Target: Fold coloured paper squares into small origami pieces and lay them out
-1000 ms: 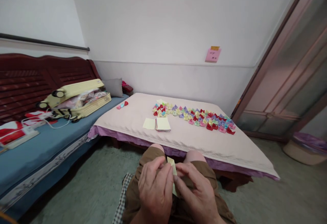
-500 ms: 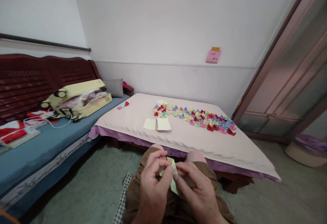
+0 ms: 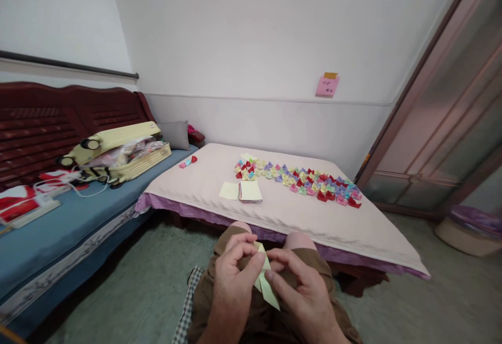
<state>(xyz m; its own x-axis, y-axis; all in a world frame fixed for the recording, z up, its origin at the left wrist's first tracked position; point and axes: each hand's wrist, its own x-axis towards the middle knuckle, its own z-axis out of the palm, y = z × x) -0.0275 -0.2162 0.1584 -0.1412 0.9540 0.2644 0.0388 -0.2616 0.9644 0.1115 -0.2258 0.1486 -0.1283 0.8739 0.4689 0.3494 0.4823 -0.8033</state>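
Observation:
A pale yellow piece of folded paper (image 3: 267,287) is held above my lap, its pointed end slanting down to the right. My left hand (image 3: 237,276) pinches its upper left part between thumb and fingers. On the other edge, my right hand (image 3: 300,286) has thumb and fingertips closed on the paper. Part of the sheet is hidden behind my fingers. Beyond my knees, a stack of square paper (image 3: 251,191) lies on the cloth-covered table (image 3: 188,182), with a loose yellow sheet (image 3: 229,191) beside it. Many small folded paper pieces (image 3: 300,179) in mixed colours spread to the right.
Three small folded pieces (image 3: 188,162) lie at the table's left. A partly open yellow suitcase (image 3: 121,153) rests on the blue-covered wooden bench (image 3: 98,208). A pink note (image 3: 327,86) is taped to the wall. At right stands a lined bin (image 3: 468,231).
The folded paper has turned slightly, and its lower point now reaches further down and right. Both hands keep their grip and have shifted only a little.

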